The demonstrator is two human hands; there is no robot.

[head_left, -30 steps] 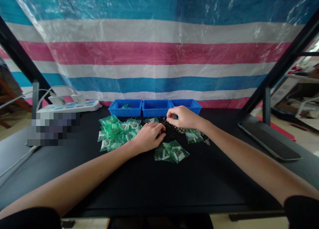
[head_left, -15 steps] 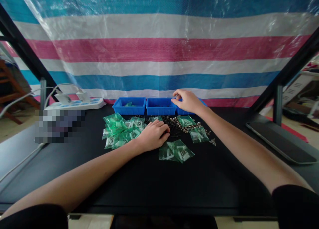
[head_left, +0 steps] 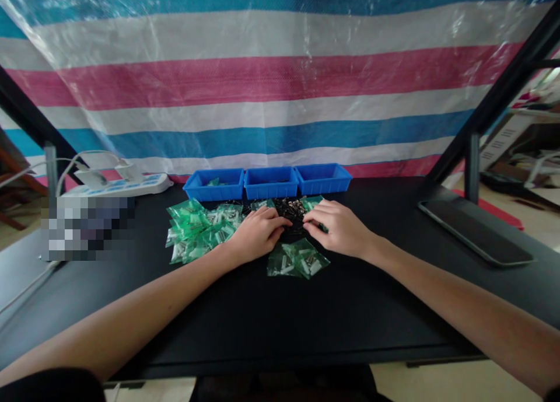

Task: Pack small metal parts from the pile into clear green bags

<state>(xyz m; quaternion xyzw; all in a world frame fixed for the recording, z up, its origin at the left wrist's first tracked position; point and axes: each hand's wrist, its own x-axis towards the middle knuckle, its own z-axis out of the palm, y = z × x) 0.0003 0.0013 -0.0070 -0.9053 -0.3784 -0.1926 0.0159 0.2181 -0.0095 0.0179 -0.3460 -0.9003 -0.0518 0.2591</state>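
My left hand (head_left: 261,230) rests over the left side of a pile of small dark and metallic hardware (head_left: 289,210), fingers curled; anything in them is too small to see. Facing it, my right hand (head_left: 335,226) is at the pile's right side, thumb and fingertips pinched together over something I cannot make out. Left of my left hand lies a heap of green plastic packets (head_left: 196,230) with white and metal pieces inside. Two more green packets (head_left: 298,258) lie in front of the hands. Another green packet (head_left: 311,202) shows just behind my right hand.
Three blue bins (head_left: 271,183) stand in a row behind the pile. At the left back is a white power strip (head_left: 149,184) with plugs and cables. A dark phone-like slab (head_left: 475,233) lies on the right. A striped sheet (head_left: 262,81) hangs behind the table.
My right hand has come down from the right blue bin to the pile, close to my left hand. The view has turned slightly right, and my left hand remains at the pile.
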